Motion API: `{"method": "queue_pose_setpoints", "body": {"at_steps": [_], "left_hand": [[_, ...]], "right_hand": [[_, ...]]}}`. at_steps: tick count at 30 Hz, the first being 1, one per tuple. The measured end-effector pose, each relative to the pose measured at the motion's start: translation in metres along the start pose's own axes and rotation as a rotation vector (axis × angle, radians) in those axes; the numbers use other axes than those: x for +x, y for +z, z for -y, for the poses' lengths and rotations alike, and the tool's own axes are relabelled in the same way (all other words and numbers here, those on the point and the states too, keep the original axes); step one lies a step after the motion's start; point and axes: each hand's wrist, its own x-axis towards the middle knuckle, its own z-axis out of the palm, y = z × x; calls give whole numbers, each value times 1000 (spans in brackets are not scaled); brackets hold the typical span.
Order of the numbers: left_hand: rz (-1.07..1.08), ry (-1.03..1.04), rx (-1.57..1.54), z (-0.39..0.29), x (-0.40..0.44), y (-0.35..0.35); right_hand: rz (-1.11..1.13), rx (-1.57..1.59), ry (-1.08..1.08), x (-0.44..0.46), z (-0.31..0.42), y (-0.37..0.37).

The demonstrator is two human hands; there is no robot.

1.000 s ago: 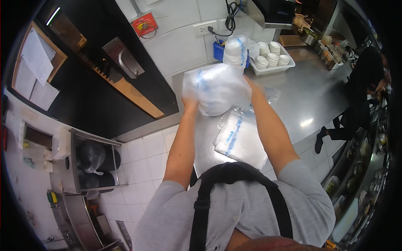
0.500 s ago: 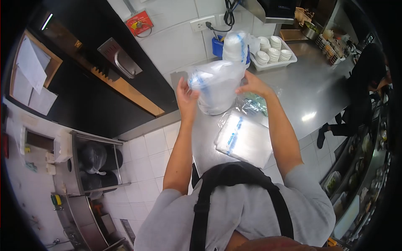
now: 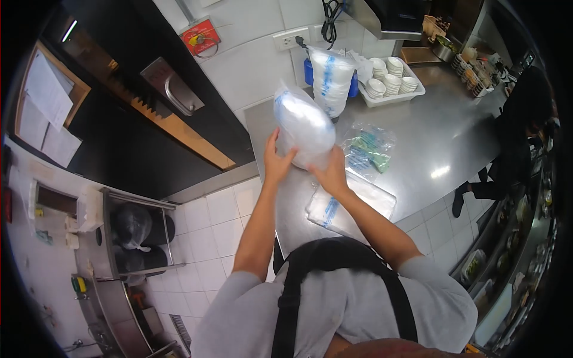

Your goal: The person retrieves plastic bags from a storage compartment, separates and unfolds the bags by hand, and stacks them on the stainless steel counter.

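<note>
A rounded, see-through plastic-wrapped package [image 3: 304,122] with blue print is held up, tilted, over the near left part of the steel counter. My left hand [image 3: 278,160] grips its lower left side, thumb toward me. My right hand [image 3: 332,174] is closed on its lower right end. What is inside the wrap is not clear. Just behind it stands a tall plastic-wrapped stack [image 3: 333,80] with blue print. A flat, clear plastic pack [image 3: 370,200] lies on the counter nearer me, partly hidden by my right forearm. Beside it rests a clear bag [image 3: 371,148] with green and blue contents.
A white basket [image 3: 394,100] of stacked small white bowls [image 3: 376,88] stands on the steel counter [image 3: 444,128] against the wall. Blue bins [image 3: 308,71] show behind the tall stack. A black door [image 3: 119,89] is at left. A person in dark clothes [image 3: 516,125] stands at right.
My right hand has moved down and left, to the package's lower end. The package is now turned and leaning up to the left, uncovering the tall stack behind and the clear bag.
</note>
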Motion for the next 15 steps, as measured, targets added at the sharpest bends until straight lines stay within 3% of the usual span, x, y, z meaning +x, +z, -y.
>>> {"method": "queue_pose_setpoints", "body": {"at_steps": [3,5,6,11,13,15], "left_hand": [[52,-34,-462,-10,-32,-23],[80,-62,-777,-25,-45,-33],[91,-6,-719,-40,-44,-39],[-15,212,-397,-110,-7,-59],[17,127,-330,-131,9,-60],[-3,81,-252,-147,18,-55]], "right_hand": [[727,305,68,-15,-28,-41],[650,379,228,5,-49,-47],[611,416,308,18,-55,-45],[358,676,67,117,4,-49],[285,856,84,150,10,-29],[481,792,57,177,18,-13]]}}
